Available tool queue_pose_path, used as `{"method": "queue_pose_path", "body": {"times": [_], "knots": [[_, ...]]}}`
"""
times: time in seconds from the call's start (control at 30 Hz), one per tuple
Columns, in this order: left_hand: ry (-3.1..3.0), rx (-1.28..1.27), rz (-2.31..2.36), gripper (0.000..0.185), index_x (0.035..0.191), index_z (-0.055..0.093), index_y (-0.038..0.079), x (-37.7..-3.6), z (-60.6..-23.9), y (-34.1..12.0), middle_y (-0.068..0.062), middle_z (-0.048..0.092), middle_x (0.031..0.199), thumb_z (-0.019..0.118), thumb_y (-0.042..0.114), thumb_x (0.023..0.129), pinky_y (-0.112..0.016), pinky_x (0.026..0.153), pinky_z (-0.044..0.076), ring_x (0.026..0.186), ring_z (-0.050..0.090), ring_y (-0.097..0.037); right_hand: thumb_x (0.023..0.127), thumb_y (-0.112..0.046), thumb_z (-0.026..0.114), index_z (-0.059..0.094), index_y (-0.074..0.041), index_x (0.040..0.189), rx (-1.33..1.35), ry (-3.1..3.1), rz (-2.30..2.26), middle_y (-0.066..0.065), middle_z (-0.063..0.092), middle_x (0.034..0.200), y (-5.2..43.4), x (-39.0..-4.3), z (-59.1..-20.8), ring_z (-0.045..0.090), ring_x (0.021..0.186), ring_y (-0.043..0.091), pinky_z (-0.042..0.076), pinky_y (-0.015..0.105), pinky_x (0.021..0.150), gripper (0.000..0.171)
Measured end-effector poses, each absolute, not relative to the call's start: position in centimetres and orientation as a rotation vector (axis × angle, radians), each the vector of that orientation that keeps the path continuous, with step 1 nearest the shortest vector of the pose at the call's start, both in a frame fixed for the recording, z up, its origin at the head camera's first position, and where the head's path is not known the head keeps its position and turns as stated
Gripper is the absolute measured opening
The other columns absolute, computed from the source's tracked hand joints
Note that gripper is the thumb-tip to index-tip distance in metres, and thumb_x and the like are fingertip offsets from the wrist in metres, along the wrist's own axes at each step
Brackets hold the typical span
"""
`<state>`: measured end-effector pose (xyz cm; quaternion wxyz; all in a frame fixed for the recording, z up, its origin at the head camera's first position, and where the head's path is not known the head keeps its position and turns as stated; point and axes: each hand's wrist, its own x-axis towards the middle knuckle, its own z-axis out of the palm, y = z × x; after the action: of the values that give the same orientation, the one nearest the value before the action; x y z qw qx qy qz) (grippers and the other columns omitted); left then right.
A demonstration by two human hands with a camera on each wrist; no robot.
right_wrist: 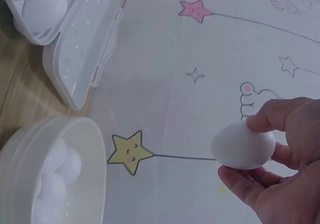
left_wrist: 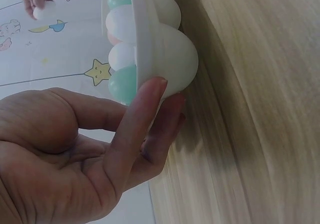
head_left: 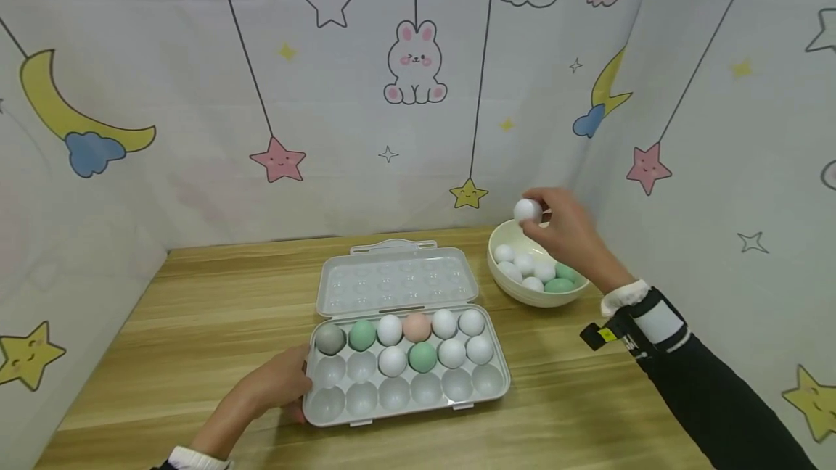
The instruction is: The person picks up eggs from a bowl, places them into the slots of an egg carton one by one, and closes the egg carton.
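My right hand (head_left: 567,227) pinches a white egg (right_wrist: 243,145) between thumb and fingertips, up above the cream bowl (head_left: 532,299). White and green eggs lie inside that bowl. At the left end of the open plastic egg box (head_left: 427,389), my left hand (head_left: 277,381) grips the edge, its fingers against the rim and lower side in the left wrist view. The back row holds a grey egg (head_left: 329,339), a green egg (head_left: 362,335), a pink egg (head_left: 416,326) and several white ones. More white eggs and a green egg (head_left: 422,357) fill the middle row's right part; front cups are bare.
The box's lid (head_left: 398,281) lies folded back toward the rear wall. A wooden table (head_left: 215,310) carries everything. Printed cloth (head_left: 339,93) with stars, moons and rabbits hangs behind and along both sides, close beyond the bowl.
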<state>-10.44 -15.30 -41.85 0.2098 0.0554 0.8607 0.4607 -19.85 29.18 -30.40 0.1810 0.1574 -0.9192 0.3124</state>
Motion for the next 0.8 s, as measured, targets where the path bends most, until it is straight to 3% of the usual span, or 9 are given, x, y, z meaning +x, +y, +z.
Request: {"method": "queue_pose_path", "body": {"times": [0.5,0.8], "knots": [[2.4,0.107,1.234,0.038,0.117,0.05,-0.014,-10.7,-41.7,-15.3,-0.018,0.061,0.089,0.049,-0.019,0.079,-0.038,0.052,0.063,0.065,0.067,-0.028,0.087,0.008,0.075,0.059,0.006,0.127,0.791,-2.379,1.006,0.016,0.062,0.122,22.8,-16.3,-28.7,0.062,0.11,0.028,0.062,0.04,0.09,0.043],[2.392,0.125,1.265,0.039,0.115,0.051,-0.013,-10.5,-41.8,-15.3,-0.017,0.063,0.089,0.048,-0.019,0.076,-0.039,0.051,0.063,0.065,0.067,-0.028,0.086,0.005,0.077,0.059,0.003,0.123,0.977,-2.326,1.125,0.013,0.063,0.118,19.2,-14.7,-29.3,0.063,0.107,0.024,0.062,0.037,0.088,0.041]]}}
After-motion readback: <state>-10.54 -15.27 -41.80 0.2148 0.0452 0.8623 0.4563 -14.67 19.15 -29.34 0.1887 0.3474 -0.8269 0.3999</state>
